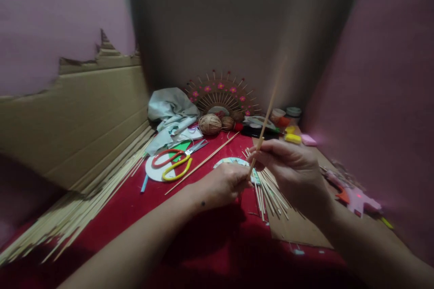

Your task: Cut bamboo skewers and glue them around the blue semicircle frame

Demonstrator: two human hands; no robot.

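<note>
A long thin bamboo stick [272,101] stands tilted between my hands, its upper end blurred. Near its lower part, my right hand [291,165] pinches it between thumb and fingers. My left hand [228,184] is closed around the bottom end, which the fingers partly hide. A short stub shows beside the stick above the right fingertips; I cannot tell whether it is a second stick. Just behind and under the hands lie a fan of cut sticks [271,196] and a round patterned disc [232,161], both partly covered.
Scissors [176,162] with red and yellow handles rest on a white disc [154,172]. Long sticks [88,207] lie left beside cardboard [101,122]. Twine balls [210,124] and a decorated stick fan [220,92] stand behind. A pink glue gun [359,196] lies right.
</note>
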